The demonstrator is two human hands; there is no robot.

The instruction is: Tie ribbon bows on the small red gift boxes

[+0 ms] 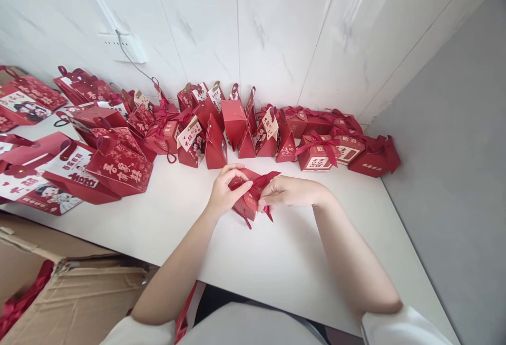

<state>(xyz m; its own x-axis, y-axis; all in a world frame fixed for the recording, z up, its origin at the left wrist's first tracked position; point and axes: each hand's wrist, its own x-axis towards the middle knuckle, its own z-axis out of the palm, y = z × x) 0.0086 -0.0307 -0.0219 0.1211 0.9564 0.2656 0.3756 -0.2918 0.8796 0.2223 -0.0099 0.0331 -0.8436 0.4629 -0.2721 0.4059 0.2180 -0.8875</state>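
Observation:
In front of me a small red gift box (245, 207) sits on the white table, with a dark red ribbon (264, 180) on its top and a twisted cord hanging from its near side. My left hand (230, 188) reaches over the box's left side, its thumb pressing on the ribbon and its fingers curled round the far edge. From the right, my right hand (285, 192) pinches the ribbon between bent fingers at the box's right side. The hands partly cover the box and the ribbon's knot.
Red gift boxes (215, 147) stand in rows along the tiled wall, and ribbon-tied ones (317, 153) at the right. Larger red gift bags (118, 168) crowd the left. A cardboard box (90, 297) is below the table's left edge. A grey panel (446, 139) borders the right.

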